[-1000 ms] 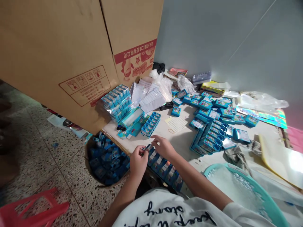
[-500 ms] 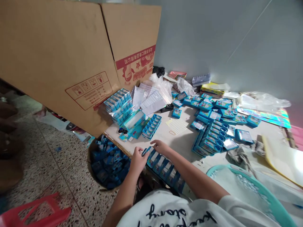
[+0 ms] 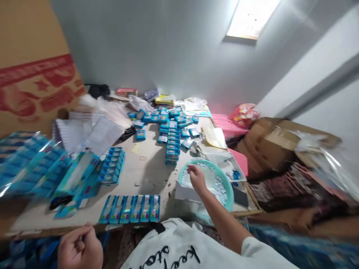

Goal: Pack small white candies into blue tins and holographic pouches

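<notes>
My left hand (image 3: 80, 248) is curled into a fist at the table's front edge, left of a row of flat blue packs (image 3: 129, 209). Anything inside the fist is hidden. My right hand (image 3: 197, 178) reaches over a teal basin (image 3: 230, 194) of small white pieces (image 3: 220, 188). Its fingers are bent together near the basin's left side, above a pale sheet or flap (image 3: 187, 193); what they hold, if anything, does not show. A stack of blue cases (image 3: 173, 147) stands just behind the basin.
Several loose blue cases (image 3: 162, 118) lie at the back. Another blue block of cases (image 3: 112, 165), papers (image 3: 102, 134) and wrapped packs (image 3: 30, 160) are on the left, beside a large carton (image 3: 30, 45). A brown box (image 3: 266, 144) stands at the right.
My view has swung right. My right hand has left the row of packs and gone right to the basin. My left hand has drawn back; the small dark item it held no longer shows.
</notes>
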